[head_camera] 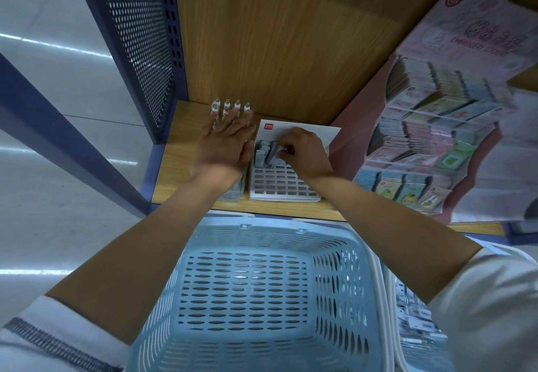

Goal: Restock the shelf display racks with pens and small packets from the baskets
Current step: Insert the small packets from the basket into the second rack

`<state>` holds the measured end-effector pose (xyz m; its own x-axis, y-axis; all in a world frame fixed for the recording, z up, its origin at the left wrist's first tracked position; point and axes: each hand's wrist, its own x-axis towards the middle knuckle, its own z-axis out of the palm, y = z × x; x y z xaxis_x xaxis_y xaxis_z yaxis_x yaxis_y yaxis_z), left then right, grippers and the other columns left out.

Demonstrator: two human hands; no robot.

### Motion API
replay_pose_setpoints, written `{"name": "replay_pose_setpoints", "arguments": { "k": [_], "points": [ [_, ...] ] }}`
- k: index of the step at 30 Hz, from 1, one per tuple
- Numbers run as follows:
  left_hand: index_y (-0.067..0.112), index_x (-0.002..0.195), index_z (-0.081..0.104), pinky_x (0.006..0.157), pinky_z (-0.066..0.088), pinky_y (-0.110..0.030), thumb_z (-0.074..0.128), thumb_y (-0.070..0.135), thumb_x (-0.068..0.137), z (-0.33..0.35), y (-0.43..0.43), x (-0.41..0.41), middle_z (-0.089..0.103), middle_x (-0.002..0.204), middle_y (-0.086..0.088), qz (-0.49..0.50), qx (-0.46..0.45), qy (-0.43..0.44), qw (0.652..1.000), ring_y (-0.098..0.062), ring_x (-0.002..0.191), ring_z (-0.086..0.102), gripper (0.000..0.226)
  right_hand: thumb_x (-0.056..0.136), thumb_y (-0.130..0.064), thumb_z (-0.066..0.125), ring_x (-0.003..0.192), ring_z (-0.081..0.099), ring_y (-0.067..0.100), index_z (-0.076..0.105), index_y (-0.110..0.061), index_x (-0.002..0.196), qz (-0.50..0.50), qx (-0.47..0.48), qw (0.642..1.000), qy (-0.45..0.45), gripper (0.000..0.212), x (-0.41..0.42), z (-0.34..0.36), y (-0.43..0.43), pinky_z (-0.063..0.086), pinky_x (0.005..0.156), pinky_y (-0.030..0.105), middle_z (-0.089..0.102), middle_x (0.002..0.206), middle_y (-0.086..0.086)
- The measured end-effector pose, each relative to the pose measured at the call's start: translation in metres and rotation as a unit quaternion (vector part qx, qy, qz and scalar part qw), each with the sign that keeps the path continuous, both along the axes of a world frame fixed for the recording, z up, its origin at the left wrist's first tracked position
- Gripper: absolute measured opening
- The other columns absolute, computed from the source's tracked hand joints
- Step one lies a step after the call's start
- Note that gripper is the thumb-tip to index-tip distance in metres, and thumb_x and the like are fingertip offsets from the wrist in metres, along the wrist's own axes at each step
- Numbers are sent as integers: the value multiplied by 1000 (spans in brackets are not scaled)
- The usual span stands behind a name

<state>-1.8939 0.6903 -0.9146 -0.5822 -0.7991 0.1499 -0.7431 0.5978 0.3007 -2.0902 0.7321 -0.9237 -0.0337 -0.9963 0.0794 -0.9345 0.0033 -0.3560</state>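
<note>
The right hand [305, 153] pinches a small packet [276, 150] in its grip over the back slots of the white display rack [279, 186], the left hand [224, 150] lying open alongside; skewed insertion may topple the neighbouring packets [260, 154].

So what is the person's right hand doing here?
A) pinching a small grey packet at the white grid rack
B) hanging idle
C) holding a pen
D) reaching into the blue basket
A: the right hand pinches a small grey packet over the white grid rack on the shelf.
</note>
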Motion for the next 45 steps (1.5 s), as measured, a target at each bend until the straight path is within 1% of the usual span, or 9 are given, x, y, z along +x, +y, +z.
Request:
{"name": "replay_pose_setpoints", "arguments": {
  "k": [4, 8, 13, 18, 20, 24, 30, 40, 45],
  "points": [
    [16, 140, 50, 120, 8, -39, 7, 43, 92, 1, 0, 0, 36, 154, 4, -2, 1, 9, 1000, -15, 146, 23, 70, 85, -13, 65, 83, 59, 25, 73, -8, 88, 1, 22, 999, 38, 10, -4, 1, 1, 43, 70, 31, 63, 92, 11],
    [17, 142, 48, 121, 7, -39, 11, 41, 95, -1, 1, -1, 35, 155, 4, 2, -4, 0, 1000, -15, 147, 22, 65, 87, -16, 65, 91, 61, 25, 72, -9, 93, 1, 50, 996, 69, 12, 8, -4, -1, 42, 74, 30, 64, 99, 11],
    [15, 140, 50, 120, 9, -41, 12, 41, 95, -1, 0, 1, 37, 154, 3, -3, -3, 10, 1000, -15, 146, 24, 64, 79, -12, 73, 85, 65, 28, 61, -11, 103, -29, -10, 1000, 6, 27, 11, -11, 4, 54, 74, 38, 65, 100, 11],
    [14, 139, 51, 120, 11, -41, 10, 41, 94, -2, 0, 0, 39, 153, 2, -3, -10, 13, 1000, -17, 146, 27, 67, 73, -5, 75, 91, 61, 31, 71, -13, 104, 67, -87, 994, 18, 32, 17, -8, 3, 49, 70, 33, 61, 103, 12],
    [14, 139, 51, 120, 11, -41, 11, 40, 94, -2, 0, 0, 39, 152, 1, -3, -11, 12, 1000, -17, 145, 28, 66, 73, -4, 75, 94, 62, 35, 74, -12, 99, 99, -101, 989, 36, 27, 20, -10, 0, 51, 72, 36, 66, 103, 13],
    [13, 139, 51, 120, 10, -41, 11, 40, 95, -3, 0, 1, 39, 153, -1, -10, -14, 6, 1000, -18, 146, 27, 65, 76, -6, 73, 89, 65, 30, 74, -10, 88, 52, -98, 994, 10, 12, 16, -12, -1, 55, 72, 39, 69, 97, 10],
    [13, 140, 50, 119, 8, -39, 10, 40, 95, -2, 0, 0, 37, 154, 0, -7, -17, 7, 1000, -17, 146, 25, 66, 75, -4, 76, 80, 64, 28, 71, -6, 80, 46, -67, 997, -16, 7, 20, -12, -3, 40, 72, 23, 67, 88, 12],
    [13, 139, 51, 120, 11, -44, 9, 40, 95, -1, 1, 0, 36, 154, 0, -20, -9, -13, 1000, -18, 147, 23, 67, 77, 5, 70, 90, 66, 34, 72, -2, 103, 72, -67, 994, -42, 26, 11, -13, 9, 50, 85, 32, 64, 104, 18],
    [10, 130, 60, 117, 11, -53, 23, 34, 96, 9, 7, -4, 46, 147, -10, -16, -75, -24, 997, -30, 141, 35, 55, 81, -5, 70, 90, 63, 21, 69, -10, 111, 41, -76, 990, -115, 30, -17, 9, 29, 54, 77, 28, 60, 107, 10]
  ]
}}
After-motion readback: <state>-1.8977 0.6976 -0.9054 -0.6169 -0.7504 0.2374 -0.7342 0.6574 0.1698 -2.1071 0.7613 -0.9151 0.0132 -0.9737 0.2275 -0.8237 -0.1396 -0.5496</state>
